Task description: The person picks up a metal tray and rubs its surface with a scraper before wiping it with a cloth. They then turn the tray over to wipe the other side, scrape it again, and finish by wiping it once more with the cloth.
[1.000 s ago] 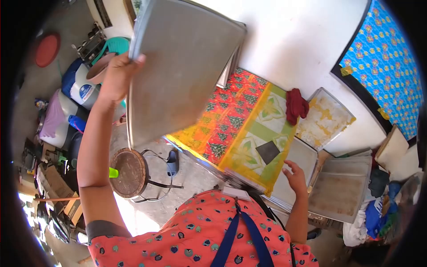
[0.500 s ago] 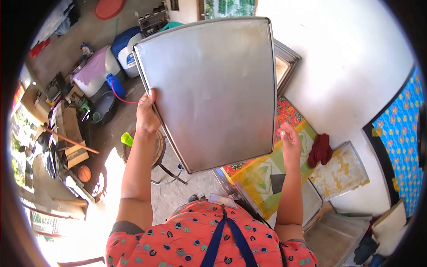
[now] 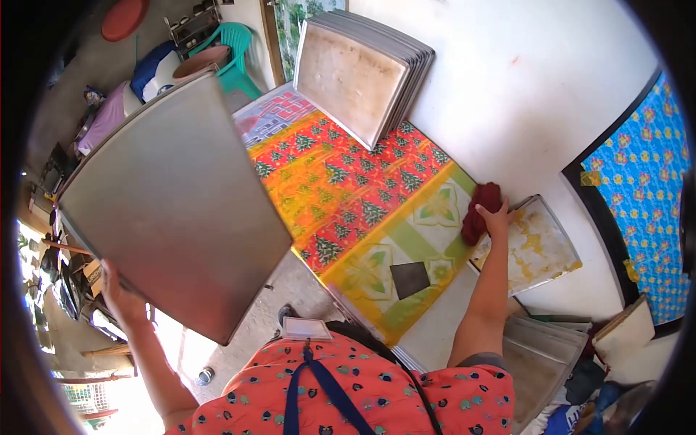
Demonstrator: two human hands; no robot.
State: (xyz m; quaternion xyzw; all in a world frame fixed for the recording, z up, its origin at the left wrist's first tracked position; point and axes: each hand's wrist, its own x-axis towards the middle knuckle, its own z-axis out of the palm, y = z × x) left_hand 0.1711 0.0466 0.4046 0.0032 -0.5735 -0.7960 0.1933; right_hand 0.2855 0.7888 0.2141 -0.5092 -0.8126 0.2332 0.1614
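A large metal baking tray [image 3: 174,203] hangs tilted at the left, over the floor. My left hand [image 3: 125,299] grips its lower left edge, with part of the fingers hidden behind the metal. At the right edge of the covered table, my right hand [image 3: 494,217] has its fingers closed round a crumpled dark red cloth [image 3: 478,210]. Just past that hand a whitish tray with yellow-brown patches [image 3: 540,246] leans by the wall. A small dark square piece [image 3: 410,280] lies on the green and yellow table cover [image 3: 362,319].
Several stacked trays [image 3: 351,80] stand tilted at the table's far end, against the wall. The Christmas-tree patterned cover [image 3: 348,188] spreads before them. More metal trays [image 3: 536,355] lean at the lower right. A green plastic chair [image 3: 235,51] stands beyond the table.
The tray has moved left and down in my left hand. My right hand has left the tray's side and reached the dark red cloth. The view has turned right, showing more table.
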